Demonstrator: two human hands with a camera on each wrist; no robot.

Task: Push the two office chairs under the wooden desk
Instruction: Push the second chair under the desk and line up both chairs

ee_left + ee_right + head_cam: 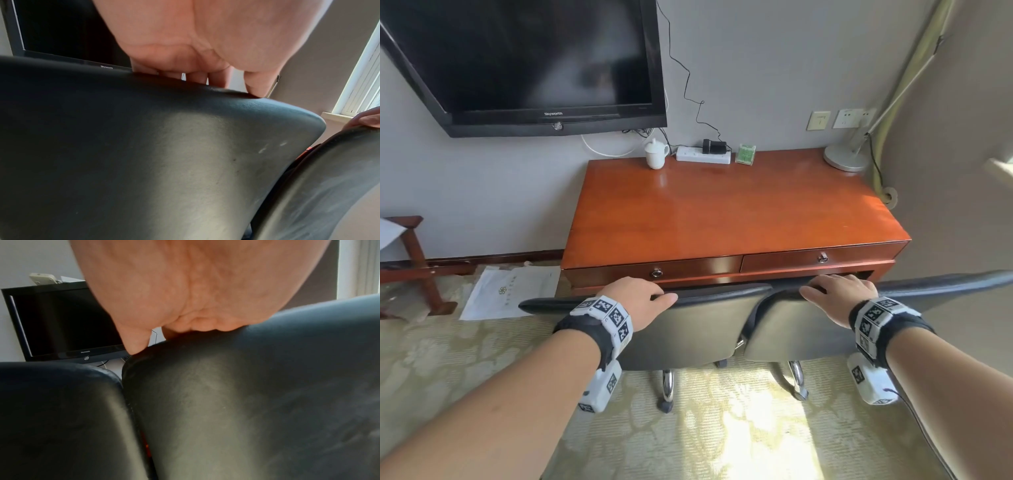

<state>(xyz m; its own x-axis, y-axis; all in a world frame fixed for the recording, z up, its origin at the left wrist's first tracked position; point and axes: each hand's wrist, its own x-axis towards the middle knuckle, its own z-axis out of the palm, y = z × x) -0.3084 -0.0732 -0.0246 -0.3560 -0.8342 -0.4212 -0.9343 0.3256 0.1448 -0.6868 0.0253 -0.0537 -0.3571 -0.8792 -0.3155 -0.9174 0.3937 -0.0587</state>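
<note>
Wooden desk (722, 212), fingers (197, 78) curled over both chair backs (705, 318)

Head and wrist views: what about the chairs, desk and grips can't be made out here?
- Head view: both chair seats and the space under the desk are hidden by the left chair and right chair backrests.
- Head view: the right chair's backrest is cut off by the right edge.
- Left wrist view: the left hand hides its fingertips behind the backrest top.
- Right wrist view: the right hand likewise; the desk is blocked by the backrests.
</note>
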